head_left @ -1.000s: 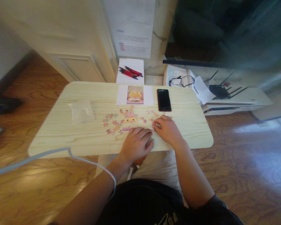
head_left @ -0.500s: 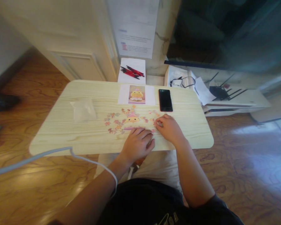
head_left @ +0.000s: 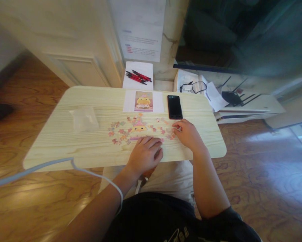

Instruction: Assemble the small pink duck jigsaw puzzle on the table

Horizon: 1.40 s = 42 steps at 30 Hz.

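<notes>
Small pink and yellow puzzle pieces [head_left: 120, 131] lie scattered on a light wooden table [head_left: 65, 144], around a partly joined yellow figure [head_left: 139, 127]. My left hand [head_left: 146, 154] rests flat on the table just below that figure, fingers stretched out and together. My right hand [head_left: 187, 133] sits to the right of the pieces, its fingertips curled and pinched at a small piece near the phone. A reference picture [head_left: 143, 101] of the yellow figure lies at the table's far edge.
A black phone [head_left: 174, 107] lies beside the picture. A clear plastic bag [head_left: 83, 119] sits at the table's left. Red and black pens [head_left: 138, 76] lie on paper beyond the table. A grey cable [head_left: 52, 163] crosses the table's near edge. A router [head_left: 235, 97] stands at right.
My right hand has shifted slightly right and farther up the table, toward the phone. The left hand has stayed in place. The view has swung a little.
</notes>
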{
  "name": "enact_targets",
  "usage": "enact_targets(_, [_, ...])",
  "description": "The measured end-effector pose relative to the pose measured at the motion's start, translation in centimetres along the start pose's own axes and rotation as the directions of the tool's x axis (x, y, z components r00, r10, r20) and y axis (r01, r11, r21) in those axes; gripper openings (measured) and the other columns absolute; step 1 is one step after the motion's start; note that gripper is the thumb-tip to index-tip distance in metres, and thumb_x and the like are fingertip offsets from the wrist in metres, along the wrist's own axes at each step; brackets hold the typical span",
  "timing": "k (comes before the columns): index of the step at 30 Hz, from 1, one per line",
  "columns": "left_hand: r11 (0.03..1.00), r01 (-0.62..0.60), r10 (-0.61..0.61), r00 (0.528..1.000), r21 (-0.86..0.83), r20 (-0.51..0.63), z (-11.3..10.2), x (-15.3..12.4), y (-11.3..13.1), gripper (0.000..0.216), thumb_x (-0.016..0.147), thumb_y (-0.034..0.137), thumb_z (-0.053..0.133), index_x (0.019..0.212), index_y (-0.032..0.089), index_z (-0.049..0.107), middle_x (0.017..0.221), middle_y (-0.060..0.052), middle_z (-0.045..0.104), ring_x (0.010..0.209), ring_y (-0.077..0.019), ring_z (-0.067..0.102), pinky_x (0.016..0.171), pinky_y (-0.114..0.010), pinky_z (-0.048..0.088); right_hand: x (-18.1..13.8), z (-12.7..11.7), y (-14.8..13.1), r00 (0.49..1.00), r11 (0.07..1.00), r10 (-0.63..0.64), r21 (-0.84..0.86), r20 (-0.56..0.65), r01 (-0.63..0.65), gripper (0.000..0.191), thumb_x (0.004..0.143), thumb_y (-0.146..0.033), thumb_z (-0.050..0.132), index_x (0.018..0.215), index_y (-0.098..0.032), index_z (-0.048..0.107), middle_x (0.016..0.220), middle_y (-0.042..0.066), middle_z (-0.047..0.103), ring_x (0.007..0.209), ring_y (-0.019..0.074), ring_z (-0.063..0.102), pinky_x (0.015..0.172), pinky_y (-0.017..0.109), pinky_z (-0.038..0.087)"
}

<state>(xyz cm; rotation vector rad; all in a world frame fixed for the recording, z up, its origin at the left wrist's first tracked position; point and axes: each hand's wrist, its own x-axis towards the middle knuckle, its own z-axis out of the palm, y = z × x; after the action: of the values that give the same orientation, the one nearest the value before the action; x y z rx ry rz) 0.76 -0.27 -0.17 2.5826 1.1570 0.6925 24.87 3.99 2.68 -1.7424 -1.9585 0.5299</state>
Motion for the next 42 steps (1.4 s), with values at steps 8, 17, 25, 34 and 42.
enact_targets(8, [1.0, -0.011, 0.012, 0.999, -0.013, 0.043, 0.0, 0.3, -0.1, 0.032, 0.096, 0.03, 0.06, 0.126, 0.025, 0.072, 0.133, -0.006, 0.071, 0.122, -0.0288, 0.06, 0.102, -0.049, 0.047, -1.6, -2.3, 2.5, 0.998, 0.997, 0.056, -0.049, -0.009, -0.056, 0.017, 0.09, -0.017, 0.067, 0.102, -0.021, 0.078, 0.102, 0.005, 0.073, 0.091, 0.0198, 0.066, 0.087, 0.034, 0.051])
enact_targets(17, [1.0, -0.009, 0.009, 0.998, -0.003, 0.063, 0.0, 0.3, -0.1, 0.033, 0.097, 0.031, 0.059, 0.128, 0.024, 0.07, 0.135, -0.008, 0.069, 0.124, -0.029, 0.06, 0.105, -0.049, 0.046, -2.4, -2.5, 3.6, 0.993, 0.995, 0.099, -0.014, -0.062, -0.1, 0.017, 0.09, -0.017, 0.068, 0.102, -0.022, 0.078, 0.101, 0.004, 0.073, 0.085, 0.0181, 0.066, 0.082, 0.031, 0.051])
enact_targets(25, [1.0, -0.018, 0.02, 0.998, -0.021, 0.064, 0.1, 0.3, -0.2, 0.03, 0.096, 0.03, 0.06, 0.123, 0.025, 0.072, 0.132, -0.007, 0.071, 0.122, -0.0287, 0.061, 0.103, -0.048, 0.047, -2.4, -2.4, 3.7, 0.995, 0.996, 0.082, -0.02, -0.054, -0.083, 0.019, 0.09, -0.014, 0.065, 0.101, -0.022, 0.078, 0.103, 0.004, 0.073, 0.087, 0.0182, 0.067, 0.086, 0.032, 0.052])
enact_targets(34, [0.999, -0.035, 0.036, 0.994, -0.01, 0.106, 0.0, 0.4, -0.1, 0.038, 0.098, 0.033, 0.059, 0.134, 0.024, 0.067, 0.143, -0.006, 0.066, 0.128, -0.0298, 0.058, 0.106, -0.051, 0.047, -2.5, -2.3, 3.8, 0.997, 0.997, 0.07, -0.032, -0.022, -0.071, 0.02, 0.091, -0.014, 0.064, 0.104, -0.021, 0.077, 0.103, 0.005, 0.074, 0.09, 0.0187, 0.067, 0.087, 0.033, 0.052])
enact_targets(42, [0.999, -0.041, 0.042, 0.993, -0.008, 0.108, 0.0, 0.6, 0.0, 0.046, 0.097, 0.04, 0.061, 0.141, 0.025, 0.063, 0.148, -0.008, 0.063, 0.133, -0.0319, 0.056, 0.108, -0.053, 0.046, -3.2, -1.7, 1.5, 0.998, 0.998, -0.06, 0.018, -0.029, 0.06, 0.027, 0.094, -0.031, 0.071, 0.12, -0.024, 0.074, 0.121, 0.008, 0.071, 0.117, 0.0251, 0.064, 0.107, 0.042, 0.05])
